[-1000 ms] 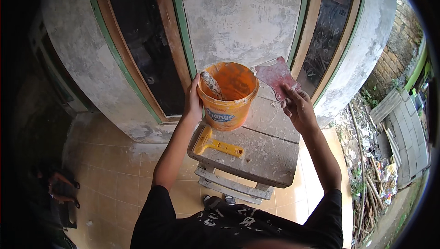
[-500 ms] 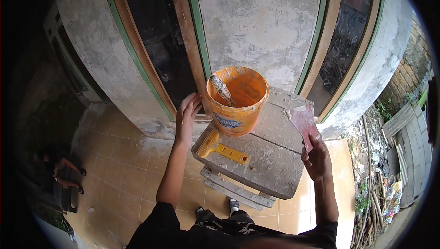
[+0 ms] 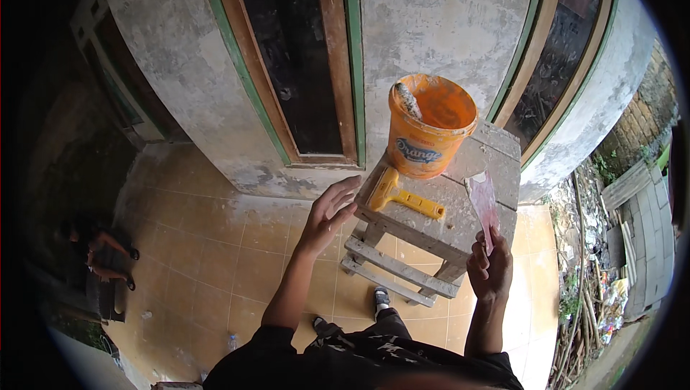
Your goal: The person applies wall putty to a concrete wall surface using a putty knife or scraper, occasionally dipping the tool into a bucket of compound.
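My right hand point(image 3: 491, 266) is closed round the lower end of a putty knife point(image 3: 483, 203) with a reddish, smeared blade, held upright over the right side of a wooden stool point(image 3: 467, 228). Empty, with its fingers apart, my left hand point(image 3: 328, 216) hovers just off the stool's left edge. On the stool top stands an orange bucket point(image 3: 429, 138), its rim and inside smeared with putty. A putty-crusted handle point(image 3: 408, 101) leans inside against the bucket's left rim; its lower end is hidden. In front of the bucket lies a yellow scraper point(image 3: 406, 200) with a wide head.
A patchy grey wall point(image 3: 438, 24) rises behind the stool, with a tall wood-framed window point(image 3: 287, 52) at left and another point(image 3: 557, 45) at right. Tan floor tiles point(image 3: 208, 246) surround my feet. A person point(image 3: 100, 253) sits far left. Sticks and rubble point(image 3: 586, 282) lie at right.
The view has shifted, so the bucket and stool sit farther right and higher. My left hand has come away from beside the bucket. The putty knife has turned more edge-on, still in my right hand.
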Demonstrator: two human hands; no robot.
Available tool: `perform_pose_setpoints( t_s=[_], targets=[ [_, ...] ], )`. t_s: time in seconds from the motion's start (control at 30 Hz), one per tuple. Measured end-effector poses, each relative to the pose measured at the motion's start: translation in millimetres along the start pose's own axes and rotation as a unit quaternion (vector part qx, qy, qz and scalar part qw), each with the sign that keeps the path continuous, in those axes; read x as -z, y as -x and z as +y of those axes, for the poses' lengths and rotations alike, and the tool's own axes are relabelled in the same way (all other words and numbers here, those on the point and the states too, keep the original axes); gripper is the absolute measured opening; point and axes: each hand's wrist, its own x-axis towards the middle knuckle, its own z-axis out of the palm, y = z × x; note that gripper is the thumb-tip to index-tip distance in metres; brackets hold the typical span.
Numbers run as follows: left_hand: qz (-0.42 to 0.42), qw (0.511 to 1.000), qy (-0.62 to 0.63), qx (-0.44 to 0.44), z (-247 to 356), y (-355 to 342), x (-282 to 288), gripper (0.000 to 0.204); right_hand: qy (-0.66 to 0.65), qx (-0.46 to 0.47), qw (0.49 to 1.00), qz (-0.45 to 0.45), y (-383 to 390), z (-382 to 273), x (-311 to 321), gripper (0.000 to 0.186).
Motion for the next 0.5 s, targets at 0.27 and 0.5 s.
perform_pose_setpoints(
  t_s=[0.27, 0.5],
  targets=[
    [0.137, 0.99, 0.017, 0.036, 11, 150, 93, 0.022, 0.116, -0.036, 0.991, -0.065, 25, 166, -73, 0.018],
    [0.25, 0.966, 0.015, 0.063, 3, 250, 159, 0.02, 0.141, -0.202, 0.964, -0.096, 40, 350, -107, 0.014]
  ],
)
